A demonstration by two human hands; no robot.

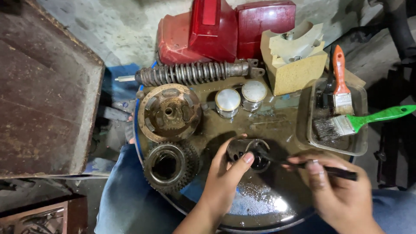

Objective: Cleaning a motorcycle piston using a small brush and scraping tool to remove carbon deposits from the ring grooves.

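Note:
My left hand (223, 182) grips a small dark metal cylinder (247, 149), open end facing up and to the right, over the oily round drum top (260, 203). My right hand (338, 190) holds a thin black-handled brush (312, 167) whose tip reaches into the cylinder's mouth. Both hands are above my knees in blue jeans.
On the drum top lie a rusty clutch plate (169, 112), a toothed gear (170, 165), two silver pistons (228, 102) (254, 94) and a coil shock absorber (190, 73). A clear tray (359, 143) holds an orange-handled brush (340, 80) and a green-handled brush (368, 119). Red body panels (216, 30) stand behind; a brown wooden surface (43, 86) is at left.

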